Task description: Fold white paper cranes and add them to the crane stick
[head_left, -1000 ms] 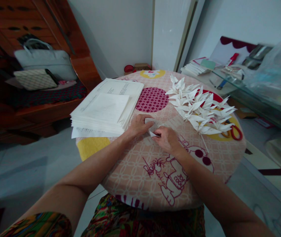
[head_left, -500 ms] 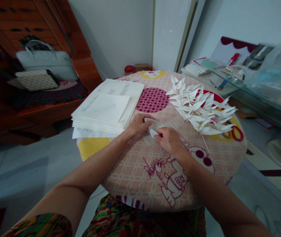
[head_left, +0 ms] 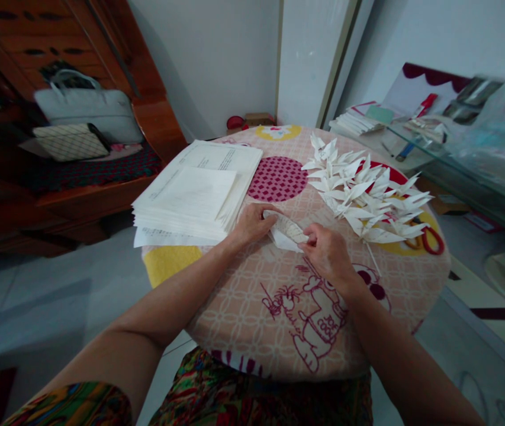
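Observation:
Between my hands is a small folded sheet of paper [head_left: 288,229], printed on part of its surface and curved upward. My left hand [head_left: 254,223] pinches its left end, thumb on top. At its right end, my right hand [head_left: 325,247] grips the edge between thumb and fingers. Left of them lies a thick stack of printed paper [head_left: 167,204] with smaller blank sheets [head_left: 201,189] on top. To the right sits a cluster of folded white paper cranes [head_left: 359,189] with pointed tips.
A round table with a patterned cloth [head_left: 252,319] bears everything. Red-handled scissors [head_left: 432,241] lie by the cranes at the right edge. A glass-topped stand [head_left: 465,165] with a plastic bag [head_left: 496,130] is on the right. A wooden bench [head_left: 87,201] holding bags stands left.
My right hand has moved right, drawing its end of the paper outward, so more of the sheet shows. My left hand keeps its pinch. The view has shifted slightly.

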The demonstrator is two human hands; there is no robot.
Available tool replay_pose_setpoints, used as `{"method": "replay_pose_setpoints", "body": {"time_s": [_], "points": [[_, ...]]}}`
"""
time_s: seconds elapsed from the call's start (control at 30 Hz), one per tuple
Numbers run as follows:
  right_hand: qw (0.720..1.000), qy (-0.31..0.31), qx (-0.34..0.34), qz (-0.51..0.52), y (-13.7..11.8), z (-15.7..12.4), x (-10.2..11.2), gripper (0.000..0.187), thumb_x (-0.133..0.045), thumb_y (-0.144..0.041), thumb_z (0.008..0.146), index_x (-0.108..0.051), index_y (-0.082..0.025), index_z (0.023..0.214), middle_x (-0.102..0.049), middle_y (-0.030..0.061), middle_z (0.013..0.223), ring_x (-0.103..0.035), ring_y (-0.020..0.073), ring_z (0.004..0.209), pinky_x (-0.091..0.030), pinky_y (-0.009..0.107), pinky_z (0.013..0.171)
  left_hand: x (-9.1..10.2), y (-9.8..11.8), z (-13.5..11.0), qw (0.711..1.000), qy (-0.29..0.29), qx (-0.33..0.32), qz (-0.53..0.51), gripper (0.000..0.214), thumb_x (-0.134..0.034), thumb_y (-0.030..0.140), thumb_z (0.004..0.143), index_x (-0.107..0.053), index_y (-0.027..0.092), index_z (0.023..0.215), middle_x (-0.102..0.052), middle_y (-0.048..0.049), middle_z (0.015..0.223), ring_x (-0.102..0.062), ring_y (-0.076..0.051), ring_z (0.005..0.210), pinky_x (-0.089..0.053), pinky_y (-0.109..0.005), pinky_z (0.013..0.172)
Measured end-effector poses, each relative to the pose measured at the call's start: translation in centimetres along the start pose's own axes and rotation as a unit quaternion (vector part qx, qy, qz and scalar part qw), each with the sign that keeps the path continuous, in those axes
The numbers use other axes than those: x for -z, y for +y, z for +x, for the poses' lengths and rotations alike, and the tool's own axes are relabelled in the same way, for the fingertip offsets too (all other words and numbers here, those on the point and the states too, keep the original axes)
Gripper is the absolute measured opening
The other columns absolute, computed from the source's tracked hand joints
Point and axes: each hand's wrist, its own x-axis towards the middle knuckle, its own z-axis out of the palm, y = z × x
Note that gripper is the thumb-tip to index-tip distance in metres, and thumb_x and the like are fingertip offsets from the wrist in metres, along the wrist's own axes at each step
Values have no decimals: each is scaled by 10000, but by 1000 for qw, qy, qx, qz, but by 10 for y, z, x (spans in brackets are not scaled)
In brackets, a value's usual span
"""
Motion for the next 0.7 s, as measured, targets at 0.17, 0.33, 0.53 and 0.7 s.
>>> {"method": "replay_pose_setpoints", "body": {"time_s": [0.17,0.33,0.53,0.7], "points": [[1000,28,-9,-4,1,0,-5,359,-728,-204,800,-680,-130,1148,-753,79,832,-678,223,781,-442,305,709,-2,1,0,1000,7,-3,15,395,-498,272,764,-788,124,987,-684,-43,695,-531,-139,592,-376,-230,531],[999,19,-14,-48,-2,0,-2,208,-748,-251,805,-730,-153,988,-742,82,834,-656,220,768,-412,303,678,-2,1,0,999,7,17,27,388,-495,259,774,-785,133,999,-694,-44,709,-553,-154,622,-389,-238,555],[992,-21,16,-122,-6,-1,0,144,-689,-287,876,-758,-161,885,-727,102,858,-634,214,765,-391,305,653,-1,0,0,999,11,-11,34,386,-518,397,869,-777,119,941,-697,-52,736,-560,-161,659,-390,-254,588],[981,-27,62,-184,-6,-5,0,188,-633,-295,914,-755,-156,949,-693,140,962,-632,242,845,-409,319,670,-1,0,1,998,2,-46,51,460,-517,496,906,-775,116,948,-680,-44,706,-541,-148,635,-360,-260,603]]}}
